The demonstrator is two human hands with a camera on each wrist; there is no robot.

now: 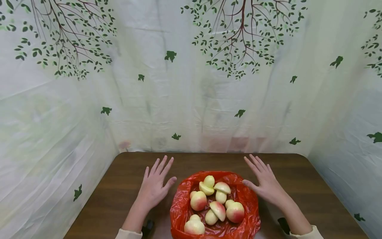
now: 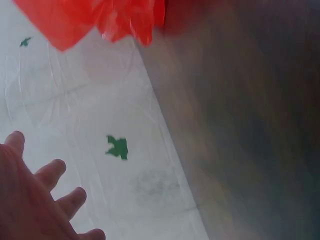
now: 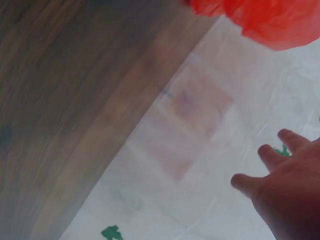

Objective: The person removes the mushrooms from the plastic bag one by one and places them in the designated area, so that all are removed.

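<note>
A red plastic bag [image 1: 179,209] with its mouth spread wide stands at the front middle of the table. Inside lie several mushroom-shaped pieces, pale yellow with pinkish-red blushes, such as the mushroom-shaped piece [image 1: 235,211] on the right. To the left of the bag my left hand [image 1: 154,186] is held with fingers spread and straight, nothing in it. My right hand [image 1: 265,184] is spread likewise at the bag's right rim, its thumb overlapping the rim in the head view. Both wrist views show part of the red bag [image 2: 120,20] along the top, apart from the fingers.
The brown wooden table [image 1: 206,159] has rounded far corners. White curtains [image 1: 191,99] printed with branches and green leaves hang behind it and along both sides. A dark strap [image 1: 283,225] shows at the right wrist, and another dark piece [image 1: 148,227] by the left.
</note>
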